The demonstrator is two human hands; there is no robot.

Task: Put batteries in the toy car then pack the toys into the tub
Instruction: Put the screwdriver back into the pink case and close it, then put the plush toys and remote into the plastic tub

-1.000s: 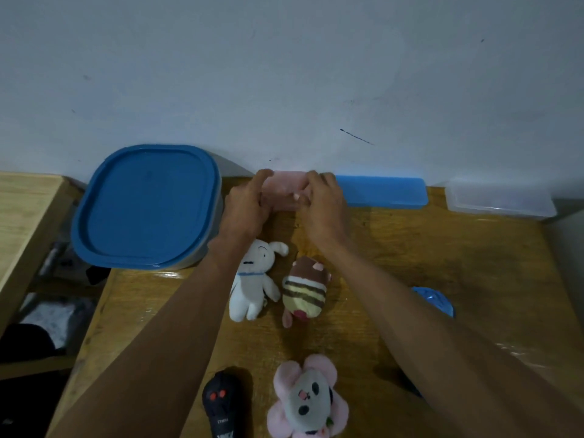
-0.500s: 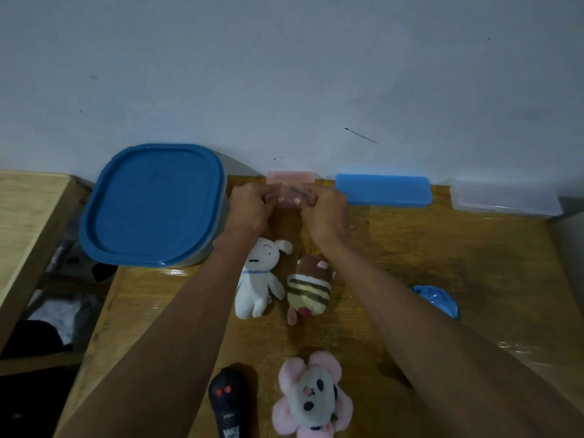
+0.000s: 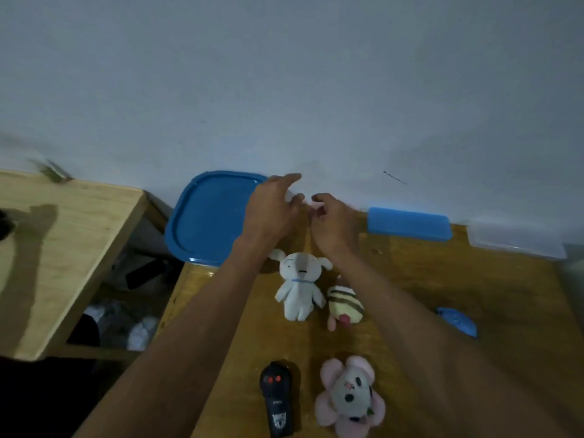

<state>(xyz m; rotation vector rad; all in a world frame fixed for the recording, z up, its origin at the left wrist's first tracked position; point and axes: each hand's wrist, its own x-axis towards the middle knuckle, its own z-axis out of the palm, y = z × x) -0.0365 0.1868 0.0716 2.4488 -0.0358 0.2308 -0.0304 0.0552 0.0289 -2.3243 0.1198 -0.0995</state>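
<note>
Both hands are raised at the far edge of the tabletop (image 3: pixel 474 295), close to the wall. The left hand (image 3: pixel 271 210) is spread wide, fingers extended and loose, holding nothing visible, and it overlaps the right edge of the tub's blue lid (image 3: pixel 208 216). The right hand (image 3: pixel 335 222) has fingers curled inward; whether anything sits in it cannot be told, the frame being motion-blurred there. The tub, rounded-square with a smooth, glossy plastic lid and raised rim, stands closed at the tabletop's far left corner against the wall. Soft toys lie on the wood: a white plush dog (image 3: pixel 298 284) on its back, matte fabric, thin blue collar; just beside it to the right, a rounded plush with brown and cream stripes (image 3: pixel 344 305); nearer the camera, a pink flower-shaped plush with a grey face (image 3: pixel 349 395). Left of that lies a black hard-plastic remote (image 3: pixel 275 396) with two red buttons. A flat blue rectangular lid (image 3: pixel 409 223) and a clear plastic box (image 3: pixel 515 245) sit along the wall. A small blue object (image 3: pixel 458 320) lies at right, partly hidden by the forearm; it may be the toy car, uncertain. Tabletop: varnished brown wood, slightly glossy. Wall: plain pale paint with one dark scratch. A lighter wooden table (image 3: pixel 63 248) stands to the left.
</note>
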